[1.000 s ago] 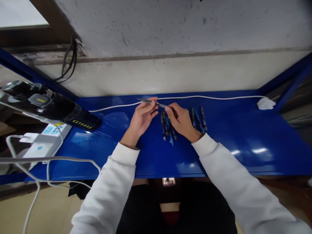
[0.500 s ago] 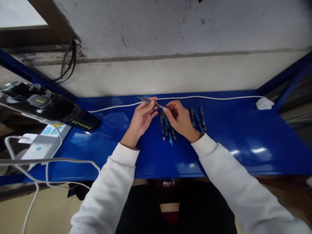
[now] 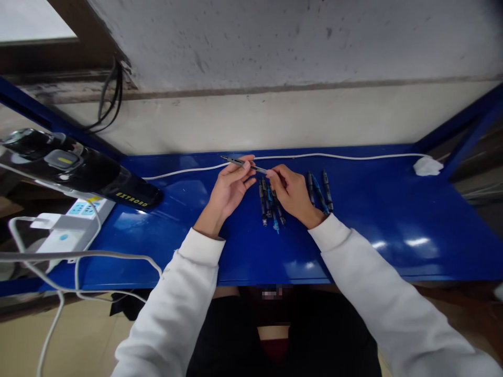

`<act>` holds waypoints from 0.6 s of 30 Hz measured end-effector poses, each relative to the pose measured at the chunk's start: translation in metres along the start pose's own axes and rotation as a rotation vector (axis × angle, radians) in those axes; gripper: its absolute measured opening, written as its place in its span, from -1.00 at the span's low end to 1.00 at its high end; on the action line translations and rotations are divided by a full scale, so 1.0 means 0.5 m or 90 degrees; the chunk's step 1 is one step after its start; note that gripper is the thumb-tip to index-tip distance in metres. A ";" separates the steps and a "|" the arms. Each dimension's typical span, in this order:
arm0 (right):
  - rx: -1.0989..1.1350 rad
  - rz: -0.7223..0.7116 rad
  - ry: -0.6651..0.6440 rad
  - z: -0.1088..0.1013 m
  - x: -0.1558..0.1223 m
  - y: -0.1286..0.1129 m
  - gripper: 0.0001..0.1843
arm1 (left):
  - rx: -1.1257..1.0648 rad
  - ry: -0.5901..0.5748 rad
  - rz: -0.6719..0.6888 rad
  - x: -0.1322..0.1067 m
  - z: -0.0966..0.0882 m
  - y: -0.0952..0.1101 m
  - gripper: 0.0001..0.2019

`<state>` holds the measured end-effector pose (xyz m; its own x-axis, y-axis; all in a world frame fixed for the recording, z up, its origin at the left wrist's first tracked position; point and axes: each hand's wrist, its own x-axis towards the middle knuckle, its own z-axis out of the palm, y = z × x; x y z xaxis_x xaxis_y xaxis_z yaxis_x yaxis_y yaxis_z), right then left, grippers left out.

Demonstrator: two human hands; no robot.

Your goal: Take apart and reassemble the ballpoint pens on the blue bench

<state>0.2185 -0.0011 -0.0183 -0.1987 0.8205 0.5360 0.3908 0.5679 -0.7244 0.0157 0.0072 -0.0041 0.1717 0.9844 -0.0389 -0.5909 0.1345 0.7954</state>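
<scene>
My left hand (image 3: 230, 189) is closed in a pinch on a thin grey pen-like part (image 3: 237, 163), held level just above the blue shelf (image 3: 393, 220). My right hand (image 3: 293, 192) is closed too, its fingertips meeting the right end of that same part. Beneath and between the hands lies a small group of dark and blue pen pieces (image 3: 270, 205). A second group of similar pieces (image 3: 320, 189) lies just right of my right hand. Both arms wear white sleeves.
A white cable (image 3: 338, 156) runs along the back of the shelf to a white wad (image 3: 426, 166) at the far right. At left sit a black handheld device (image 3: 78, 170) and a white power strip (image 3: 66, 233) with trailing cords. A pale wall stands behind.
My right hand's fingertips shifted slightly back and forth along the part's right end. My left hand has stayed put.
</scene>
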 end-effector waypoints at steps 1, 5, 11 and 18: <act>-0.003 -0.001 0.004 0.001 0.000 0.000 -0.53 | 0.000 -0.003 0.001 0.000 0.000 0.001 -0.72; -0.008 -0.011 0.029 0.002 0.001 0.000 -0.56 | -0.004 -0.002 0.003 0.000 0.001 0.003 -0.74; -0.013 -0.002 0.040 -0.001 0.004 -0.003 -0.55 | 0.003 0.048 0.018 0.006 0.007 -0.001 -0.80; 0.028 0.024 0.051 0.007 0.000 -0.002 -0.59 | -0.003 0.072 0.039 0.011 -0.001 -0.004 -0.80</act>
<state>0.2150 -0.0016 -0.0189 -0.1107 0.8347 0.5394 0.3569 0.5399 -0.7623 0.0176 0.0126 -0.0063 0.0446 0.9973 -0.0588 -0.6015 0.0738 0.7955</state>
